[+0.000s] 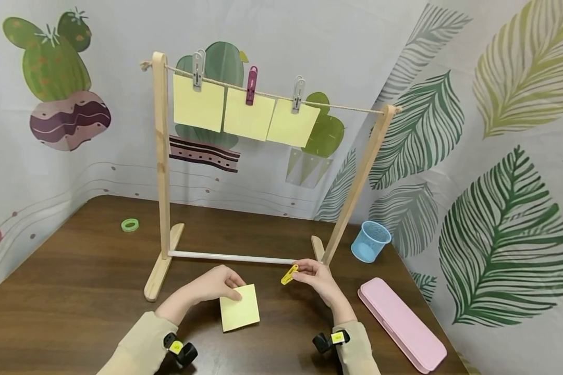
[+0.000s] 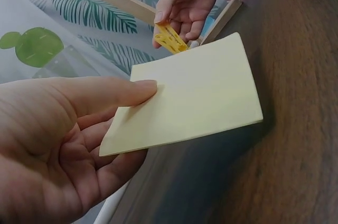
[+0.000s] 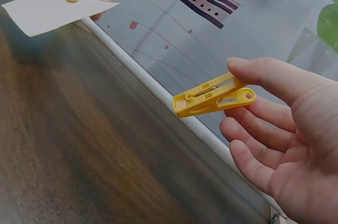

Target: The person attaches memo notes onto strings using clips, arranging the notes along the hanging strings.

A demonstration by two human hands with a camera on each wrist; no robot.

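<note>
My left hand pinches a yellow sticky note pad near its edge, thumb on top and fingers beneath. To its right, my right hand holds a yellow clothespin by its handle end between thumb and fingers; its jaws point toward the left. Behind both hands, three yellow notes hang side by side from a rope on a wooden stand. A grey clothespin grips the left note, a dark pink clothespin the middle note, and another grey clothespin the right note.
A white rod joins the stand's feet low over the brown table. At the right are a light blue mesh cup and a long pink case. A green tape ring lies at the back left.
</note>
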